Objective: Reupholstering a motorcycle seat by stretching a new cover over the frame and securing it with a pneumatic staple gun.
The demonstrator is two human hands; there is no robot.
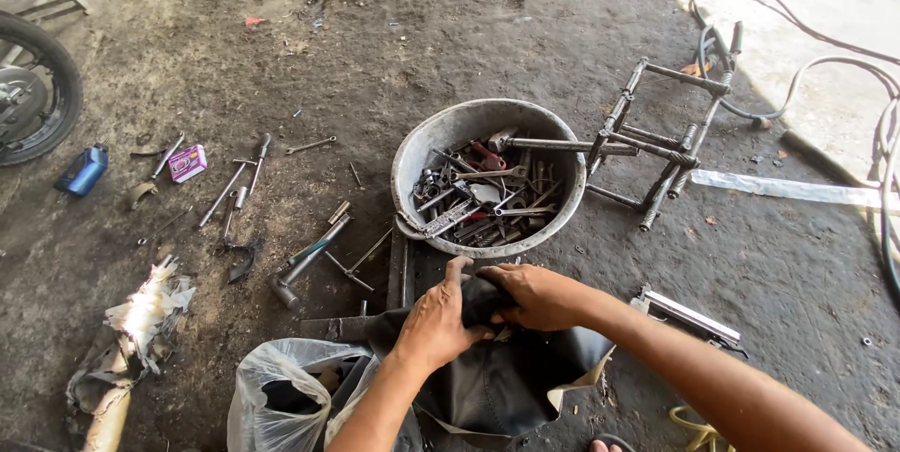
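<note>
2 hands: left hand [434, 323], right hand [534, 295] both gripping black cover [497, 382] | beneath them

Pretty cramped right around the hands. Straight ahead the tub [410, 166] of wrenches sits just past the fingers, so there's barely any gap that way. Left of the tub the ground is littered with loose tools [309, 250], sockets and a small pink box [187, 162], with bare patches of dirt between them. The metal frame [656, 138] leans against the tub's right rim and blocks that side. Near the right forearm a chrome bar [689, 314] lies on the floor. The plastic bag [272, 396] crowds the left elbow. The best free room is the bare floor [806, 264] right of the frame, up to the hoses [797, 86].
</note>
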